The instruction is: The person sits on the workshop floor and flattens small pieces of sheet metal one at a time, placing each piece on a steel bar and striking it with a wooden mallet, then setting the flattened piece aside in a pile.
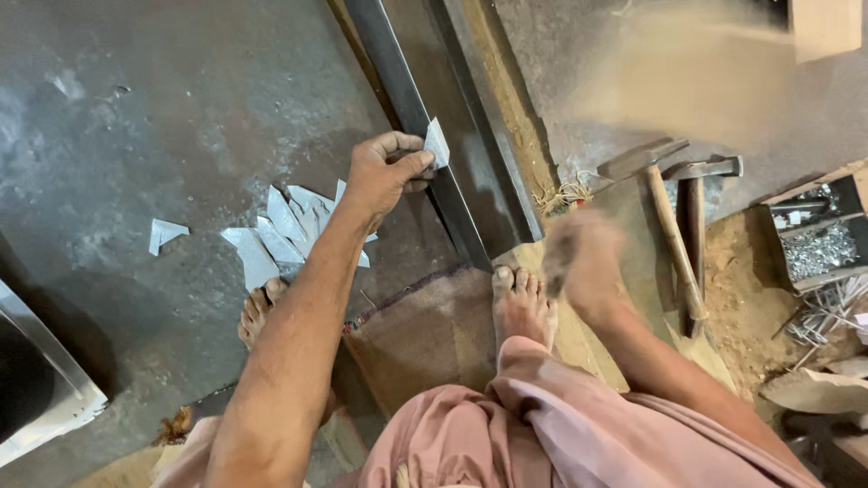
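Down at the near edge, pink cloth (542,434) drapes over the person's knees, and two bare feet press on the floor: the right foot (523,303) on a brown mat (425,334), the left foot (258,312) just beside a heap of pale metal offcuts (280,230). One more offcut (165,232) lies apart, off to the left.

The left hand (387,170) is closed, thumb and fingers pinching a small triangular metal piece (437,145) right against the edge of the long dark steel channel (452,145), which runs diagonally away up the floor. The right hand (579,253) is a blur near the channel's near end; whether it is open or closed cannot be told.

To the right, two hammers (674,226) lie side by side on sandy ground, wooden handles pointing back toward the person. Beyond them sits an open grey metal tray (818,239) holding silvery rivets or screws, its shape a shallow rectangle with dividers, and loose nails (823,312) spill just below it. A tan cardboard corner (823,27) shows at the far top right.

The floor (163,108) is dark, stained, scuffed concrete. A shiny sheet-metal edge (45,398) shows at lower left.
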